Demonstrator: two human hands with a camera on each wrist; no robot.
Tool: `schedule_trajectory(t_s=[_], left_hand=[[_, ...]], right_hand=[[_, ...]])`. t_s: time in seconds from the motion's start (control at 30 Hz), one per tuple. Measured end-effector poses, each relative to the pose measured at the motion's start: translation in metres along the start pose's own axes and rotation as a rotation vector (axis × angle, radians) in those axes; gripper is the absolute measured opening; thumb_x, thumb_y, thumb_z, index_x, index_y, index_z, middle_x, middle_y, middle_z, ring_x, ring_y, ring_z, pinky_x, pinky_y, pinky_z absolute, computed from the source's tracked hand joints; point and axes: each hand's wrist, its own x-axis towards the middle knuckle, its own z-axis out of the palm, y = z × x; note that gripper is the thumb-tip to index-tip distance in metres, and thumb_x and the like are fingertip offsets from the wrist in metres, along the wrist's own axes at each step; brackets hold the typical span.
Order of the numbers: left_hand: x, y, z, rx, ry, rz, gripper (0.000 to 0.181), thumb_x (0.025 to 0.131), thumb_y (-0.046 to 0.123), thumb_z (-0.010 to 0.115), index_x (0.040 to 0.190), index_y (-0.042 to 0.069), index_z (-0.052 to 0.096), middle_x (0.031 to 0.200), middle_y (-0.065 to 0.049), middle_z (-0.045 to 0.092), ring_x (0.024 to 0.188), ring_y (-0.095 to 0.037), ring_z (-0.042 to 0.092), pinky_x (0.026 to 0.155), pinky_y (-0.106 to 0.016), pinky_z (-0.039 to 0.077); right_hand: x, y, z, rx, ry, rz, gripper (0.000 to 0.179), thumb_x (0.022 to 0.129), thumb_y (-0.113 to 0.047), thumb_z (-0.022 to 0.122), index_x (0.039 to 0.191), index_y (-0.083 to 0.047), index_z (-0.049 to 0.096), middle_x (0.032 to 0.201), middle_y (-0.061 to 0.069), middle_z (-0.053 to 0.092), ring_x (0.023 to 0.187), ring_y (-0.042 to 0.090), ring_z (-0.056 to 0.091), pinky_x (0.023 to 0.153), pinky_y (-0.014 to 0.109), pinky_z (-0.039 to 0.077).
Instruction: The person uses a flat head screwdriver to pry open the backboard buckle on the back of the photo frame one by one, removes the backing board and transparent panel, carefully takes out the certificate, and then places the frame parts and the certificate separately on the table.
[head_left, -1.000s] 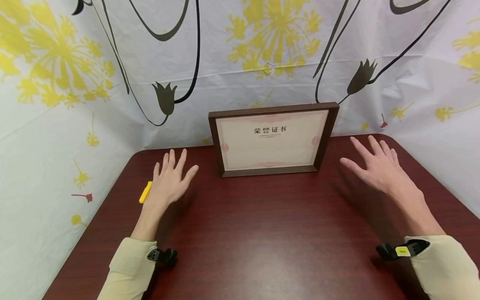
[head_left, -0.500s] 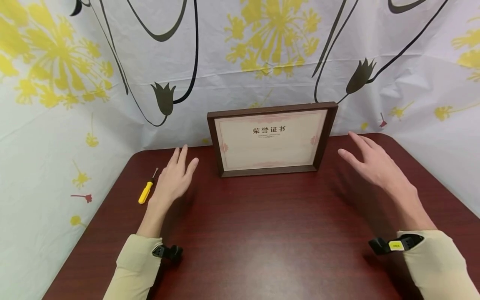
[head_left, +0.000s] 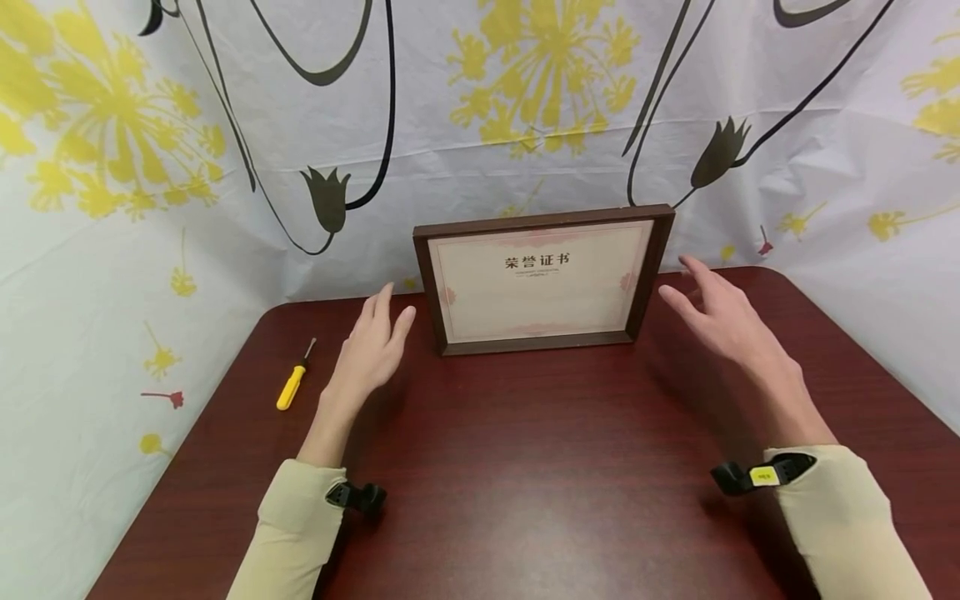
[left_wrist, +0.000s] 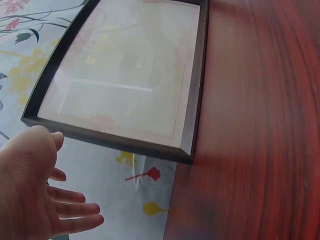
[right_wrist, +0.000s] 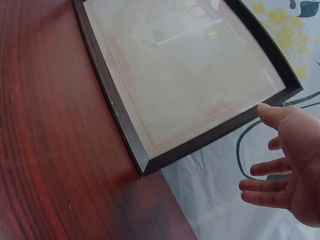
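A dark wooden picture frame holding a cream certificate with Chinese characters stands upright near the back of the table. My left hand is just off its left side, fingers extended and thumb apart, holding nothing. On the other side my right hand reaches toward the right edge, thumb and fingers spread, also holding nothing. In the left wrist view the thumb of my left hand overlaps the frame's side. The right wrist view has the thumb of my right hand right at the frame's border.
A yellow-handled screwdriver lies on the dark red table, left of my left hand. Behind the picture frame hangs a white flower-patterned cloth, which also runs along both sides.
Both hands have moved inward toward the picture frame, the left to the right and the right to the left. The screwdriver has come fully into sight. The picture frame has stayed put.
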Motion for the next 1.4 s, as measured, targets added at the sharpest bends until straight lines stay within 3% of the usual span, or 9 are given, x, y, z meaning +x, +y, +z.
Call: schedule_trajectory(t_s=[0.43, 0.53, 0.63, 0.73, 0.87, 0.93, 1.1, 1.27, 1.4], left_hand=[[0.017, 0.021, 0.013, -0.122, 0.012, 0.008, 0.072, 0.108, 0.052, 0.034, 0.161, 0.007, 0.016, 0.16, -0.02, 0.027, 0.129, -0.039, 0.05, 0.105, -0.06, 0.038], [0.02, 0.023, 0.016, -0.138, 0.009, 0.043, 0.07, 0.109, 0.048, 0.032, 0.162, 0.005, 0.012, 0.16, -0.022, 0.028, 0.129, -0.039, 0.051, 0.109, -0.058, 0.035], [0.023, 0.025, 0.02, -0.172, 0.009, 0.096, 0.065, 0.111, 0.041, 0.029, 0.161, 0.003, 0.011, 0.15, -0.025, 0.043, 0.117, -0.038, 0.061, 0.107, -0.054, 0.039], [0.024, 0.027, 0.022, -0.235, 0.012, 0.108, 0.058, 0.112, 0.036, 0.027, 0.157, -0.001, 0.024, 0.119, -0.025, 0.065, 0.091, -0.036, 0.07, 0.093, -0.053, 0.048], [0.024, 0.029, 0.023, -0.291, 0.041, 0.069, 0.053, 0.113, 0.033, 0.025, 0.153, -0.002, 0.03, 0.092, -0.024, 0.072, 0.09, -0.038, 0.071, 0.093, -0.054, 0.048], [0.023, 0.03, 0.024, -0.328, 0.064, 0.044, 0.055, 0.113, 0.032, 0.025, 0.157, 0.0, 0.025, 0.101, -0.026, 0.071, 0.088, -0.039, 0.071, 0.097, -0.053, 0.048], [0.021, 0.035, 0.024, -0.44, 0.12, -0.026, 0.051, 0.113, 0.034, 0.026, 0.152, 0.005, 0.039, 0.134, -0.027, 0.058, 0.083, -0.038, 0.073, 0.081, -0.046, 0.056], [0.017, 0.04, 0.023, -0.504, 0.136, -0.122, 0.053, 0.112, 0.04, 0.025, 0.136, 0.003, 0.054, 0.125, -0.028, 0.057, 0.084, -0.035, 0.073, 0.08, -0.043, 0.057], [0.014, 0.04, 0.021, -0.547, 0.099, -0.187, 0.062, 0.11, 0.048, 0.025, 0.144, 0.003, 0.051, 0.133, -0.027, 0.057, 0.093, -0.04, 0.071, 0.09, -0.046, 0.053]], right_hand=[[0.012, -0.01, 0.015, 0.067, 0.015, 0.019, 0.07, 0.108, -0.042, 0.043, 0.158, 0.001, 0.019, 0.149, 0.034, 0.037, 0.112, 0.053, 0.057, 0.096, 0.066, 0.039], [0.014, -0.011, 0.019, 0.087, 0.023, -0.005, 0.065, 0.109, -0.038, 0.043, 0.157, 0.0, 0.023, 0.144, 0.035, 0.043, 0.108, 0.05, 0.06, 0.094, 0.064, 0.041], [0.014, -0.011, 0.023, 0.102, 0.05, -0.044, 0.054, 0.109, -0.031, 0.043, 0.154, -0.002, 0.031, 0.132, 0.033, 0.055, 0.098, 0.045, 0.066, 0.085, 0.058, 0.046], [0.014, -0.011, 0.027, 0.11, 0.085, -0.073, 0.044, 0.11, -0.025, 0.042, 0.148, -0.004, 0.039, 0.115, 0.026, 0.064, 0.089, 0.04, 0.069, 0.074, 0.041, 0.05], [0.014, -0.011, 0.031, 0.126, 0.133, -0.087, 0.037, 0.11, -0.019, 0.039, 0.143, -0.002, 0.043, 0.096, 0.021, 0.069, 0.081, 0.034, 0.071, 0.064, 0.018, 0.046], [0.013, -0.011, 0.032, 0.141, 0.154, -0.087, 0.035, 0.11, -0.016, 0.039, 0.141, -0.001, 0.044, 0.09, 0.021, 0.069, 0.075, 0.026, 0.071, 0.062, 0.013, 0.045], [0.011, -0.01, 0.031, 0.211, 0.186, -0.087, 0.027, 0.11, -0.013, 0.039, 0.131, 0.001, 0.047, 0.089, 0.024, 0.068, 0.066, 0.007, 0.068, 0.058, 0.015, 0.049], [0.008, -0.007, 0.031, 0.257, 0.196, -0.079, 0.026, 0.111, -0.018, 0.038, 0.128, -0.002, 0.048, 0.086, 0.023, 0.069, 0.067, 0.018, 0.072, 0.061, 0.014, 0.051], [0.003, -0.006, 0.031, 0.285, 0.206, -0.088, 0.029, 0.112, -0.022, 0.036, 0.124, 0.0, 0.048, 0.085, 0.024, 0.07, 0.067, 0.017, 0.073, 0.065, 0.014, 0.052]])
